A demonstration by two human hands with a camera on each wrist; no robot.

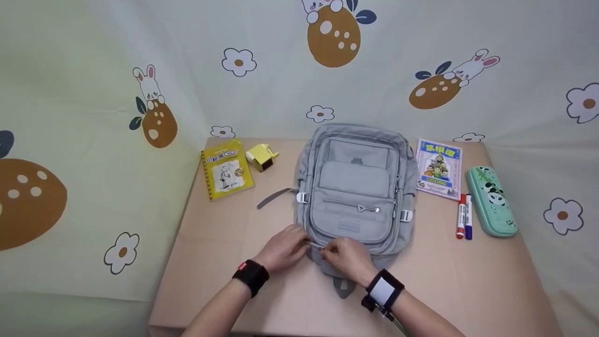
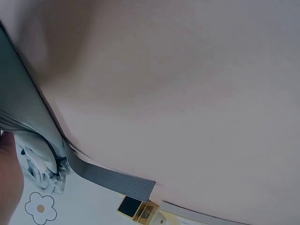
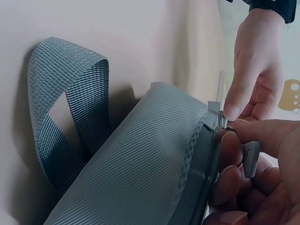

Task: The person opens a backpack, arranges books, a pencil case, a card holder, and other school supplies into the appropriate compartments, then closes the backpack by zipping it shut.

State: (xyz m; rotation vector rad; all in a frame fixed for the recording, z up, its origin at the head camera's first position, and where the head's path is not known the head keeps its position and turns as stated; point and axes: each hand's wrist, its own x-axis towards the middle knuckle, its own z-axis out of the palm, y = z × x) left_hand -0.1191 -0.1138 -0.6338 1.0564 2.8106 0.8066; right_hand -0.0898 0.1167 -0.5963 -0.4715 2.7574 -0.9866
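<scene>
A grey backpack (image 1: 354,175) lies front side up on the table, its webbing loop (image 3: 65,56) towards me. My right hand (image 1: 350,260) pinches a zipper pull at the bag's near edge; the pull's grey tab (image 3: 251,159) sticks out between the fingers in the right wrist view. Just left of it, my left hand (image 1: 284,248) pinches the bag's edge beside the zipper, with thumb and fingers (image 3: 239,101) close to my right fingertips. Only a sliver of the left hand (image 2: 9,180) enters the left wrist view. A loose grey strap (image 2: 112,182) extends from the bag's left side.
Left of the bag lie a yellow book (image 1: 228,171) and a small yellow box-like object (image 1: 261,156). On its right are a colourful booklet (image 1: 439,169), a red marker (image 1: 461,217), a blue-purple marker (image 1: 469,217) and a green panda pencil case (image 1: 492,201). Patterned cloth surrounds the table (image 1: 210,271).
</scene>
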